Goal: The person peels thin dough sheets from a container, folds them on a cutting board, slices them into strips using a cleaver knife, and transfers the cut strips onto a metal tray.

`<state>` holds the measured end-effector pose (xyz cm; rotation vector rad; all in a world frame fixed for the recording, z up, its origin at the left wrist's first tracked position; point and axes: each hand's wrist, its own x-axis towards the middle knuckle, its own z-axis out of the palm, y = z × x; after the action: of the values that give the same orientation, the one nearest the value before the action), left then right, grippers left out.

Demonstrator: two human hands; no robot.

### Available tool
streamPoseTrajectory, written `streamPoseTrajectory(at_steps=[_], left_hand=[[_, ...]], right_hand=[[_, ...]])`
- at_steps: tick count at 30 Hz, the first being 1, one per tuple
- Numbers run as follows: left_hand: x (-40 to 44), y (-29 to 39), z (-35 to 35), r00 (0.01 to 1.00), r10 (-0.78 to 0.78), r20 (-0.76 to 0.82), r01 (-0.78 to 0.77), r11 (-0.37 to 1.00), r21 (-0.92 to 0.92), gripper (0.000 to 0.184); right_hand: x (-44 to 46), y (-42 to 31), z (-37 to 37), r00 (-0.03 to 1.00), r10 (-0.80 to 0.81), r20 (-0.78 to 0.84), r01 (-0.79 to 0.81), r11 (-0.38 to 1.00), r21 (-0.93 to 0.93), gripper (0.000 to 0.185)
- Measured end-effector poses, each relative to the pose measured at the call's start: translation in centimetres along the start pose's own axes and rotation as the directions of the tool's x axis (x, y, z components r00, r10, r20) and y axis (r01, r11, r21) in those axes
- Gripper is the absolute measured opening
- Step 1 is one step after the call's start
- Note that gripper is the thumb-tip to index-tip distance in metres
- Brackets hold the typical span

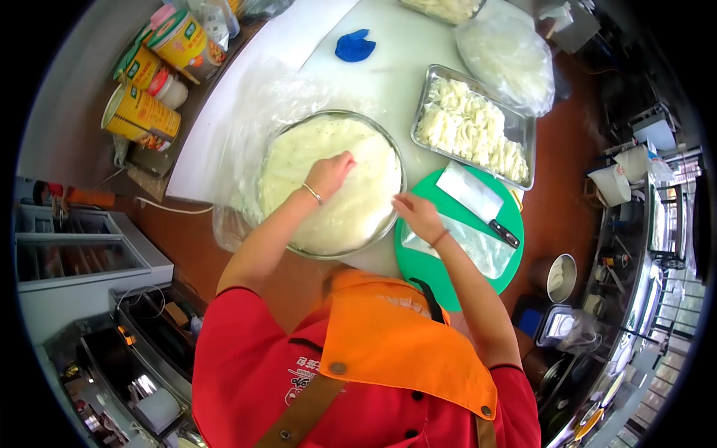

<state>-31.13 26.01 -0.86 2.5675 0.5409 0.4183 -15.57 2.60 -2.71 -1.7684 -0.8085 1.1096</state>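
Note:
A wide round metal pan (403, 175) holds a pale, smooth sheet of dough (358, 216) that nearly fills it. Over the middle of the dough is my left hand (331, 176), its fingers curled closed; what they hold, if anything, is hidden. At the pan's right rim, my right hand (420, 215) has its fingertips pinched together, with their contents too small to make out. Just right of it lies a green round cutting board (418, 265). A cleaver (472, 193) with a black handle and a clear plastic sheet (478, 250) rest on the board.
Clear plastic film (239, 149) bunches along the pan's left side. A metal tray (523, 127) of pale cut strips stands behind the board, near a filled plastic bag (508, 63). A blue cloth (355, 46) lies farther back. Yellow cans (142, 116) line the left shelf.

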Motion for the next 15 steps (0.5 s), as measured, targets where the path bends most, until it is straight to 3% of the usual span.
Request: streamPoseTrajectory(at_steps=[1, 3, 5, 8, 11, 14, 15], left_hand=[[-1.1, 1.2, 0.3, 0.999, 0.04, 0.009, -0.04, 0.999, -0.019, 0.014], [-4.1, 3.0, 1.2, 0.993, 0.108, 0.051, -0.109, 0.994, 0.003, 0.016], [-6.8, 4.9, 2.1, 0.987, 0.142, 0.069, -0.136, 0.987, -0.086, 0.016], [-10.4, 6.3, 1.9, 0.983, -0.176, 0.054, 0.163, 0.97, 0.18, 0.023], [-13.2, 3.2, 1.6, 0.943, -0.27, -0.195, 0.311, 0.924, 0.221, 0.029], [-14.1, 1.3, -1.7, 0.905, -0.072, -0.419, 0.213, 0.93, 0.3, 0.029], [-14.5, 0.5, -2.1, 0.91, -0.047, -0.413, 0.175, 0.944, 0.28, 0.026]], right_hand=[[1.5, -0.7, 2.1, 0.983, 0.13, 0.127, -0.171, 0.894, 0.413, 0.039], [2.0, -5.5, 4.6, 0.896, 0.28, 0.346, -0.441, 0.456, 0.773, 0.03], [4.7, -3.1, 6.3, 0.91, 0.301, 0.286, -0.403, 0.471, 0.785, 0.023], [5.7, -0.4, 7.9, 0.949, 0.265, 0.172, -0.292, 0.527, 0.798, 0.014], [3.6, -1.9, 8.0, 0.966, 0.257, 0.027, -0.17, 0.553, 0.815, 0.009], [2.5, -2.1, 6.8, 0.96, 0.277, -0.046, -0.131, 0.587, 0.799, 0.009], [2.1, -2.0, 6.5, 0.961, 0.271, -0.045, -0.136, 0.613, 0.778, 0.009]])
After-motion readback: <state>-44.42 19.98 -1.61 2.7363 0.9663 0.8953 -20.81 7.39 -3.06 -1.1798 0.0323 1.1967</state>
